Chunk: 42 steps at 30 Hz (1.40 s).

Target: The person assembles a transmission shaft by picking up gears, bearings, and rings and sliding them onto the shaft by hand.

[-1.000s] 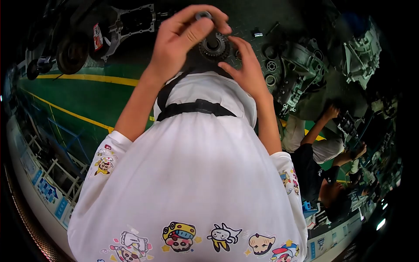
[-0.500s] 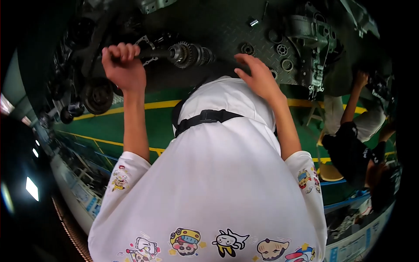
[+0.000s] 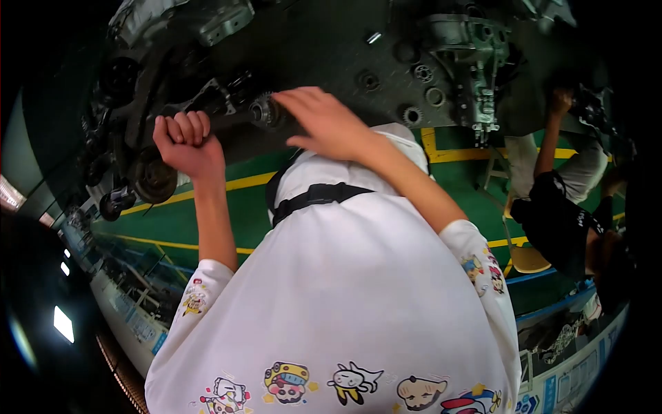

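A dark shaft with metal gears lies roughly level above my lap, its gears near the bench's front edge. My left hand is closed in a fist around the shaft's left end. Over the right part of the gears reaches my right hand, fingers stretched out and close together; it hides that part. Whether its fingertips touch the gears cannot be made out.
Bearings and rings lie on the dark bench, with a small toothed gear near its edge. A metal housing stands at right. Beyond it sits another person. A dark round part is at left.
My right hand has moved left from beside the shaft to over its gears. My left hand stays closed on the shaft, now slightly lower in view. The camera view has shifted.
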Each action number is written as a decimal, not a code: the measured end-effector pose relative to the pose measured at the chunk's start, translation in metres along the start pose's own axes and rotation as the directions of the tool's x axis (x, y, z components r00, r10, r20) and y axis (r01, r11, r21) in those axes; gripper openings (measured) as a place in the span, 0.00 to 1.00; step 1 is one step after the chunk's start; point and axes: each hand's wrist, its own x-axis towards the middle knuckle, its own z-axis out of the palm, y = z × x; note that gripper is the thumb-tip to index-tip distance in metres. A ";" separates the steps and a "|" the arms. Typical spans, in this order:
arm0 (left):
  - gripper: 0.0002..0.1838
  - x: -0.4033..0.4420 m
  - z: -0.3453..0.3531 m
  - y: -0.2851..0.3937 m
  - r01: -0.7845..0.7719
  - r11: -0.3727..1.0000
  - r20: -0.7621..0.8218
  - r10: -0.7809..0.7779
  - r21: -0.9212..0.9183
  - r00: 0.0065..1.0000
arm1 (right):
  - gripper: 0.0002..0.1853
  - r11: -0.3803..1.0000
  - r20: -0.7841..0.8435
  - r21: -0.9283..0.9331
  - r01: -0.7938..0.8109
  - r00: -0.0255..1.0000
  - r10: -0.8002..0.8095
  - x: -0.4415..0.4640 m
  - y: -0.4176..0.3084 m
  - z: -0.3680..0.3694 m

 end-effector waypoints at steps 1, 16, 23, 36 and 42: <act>0.25 -0.009 0.007 -0.001 -0.013 1.000 0.037 0.013 0.013 0.999 | 0.39 0.999 -0.019 -0.024 0.036 0.999 -0.036 0.008 -0.003 0.002; 0.24 -0.098 -0.011 -0.053 -0.275 0.895 0.495 0.072 0.352 0.866 | 0.32 0.998 0.040 -0.022 0.062 0.997 -0.061 -0.022 0.009 -0.005; 0.36 -0.102 -0.013 -0.050 -0.329 0.792 0.541 -0.002 0.514 0.841 | 0.34 0.966 0.010 -0.220 0.133 0.991 -0.134 -0.030 0.011 -0.006; 0.15 -0.099 0.051 0.002 -0.454 0.823 0.732 0.070 0.342 0.678 | 0.37 0.865 -0.041 -0.491 0.101 0.989 -0.139 -0.031 -0.003 0.008; 0.13 -0.091 0.035 0.011 -0.497 0.791 0.781 0.039 0.357 0.623 | 0.21 0.916 -0.008 -0.390 0.091 0.995 -0.103 -0.026 -0.029 0.007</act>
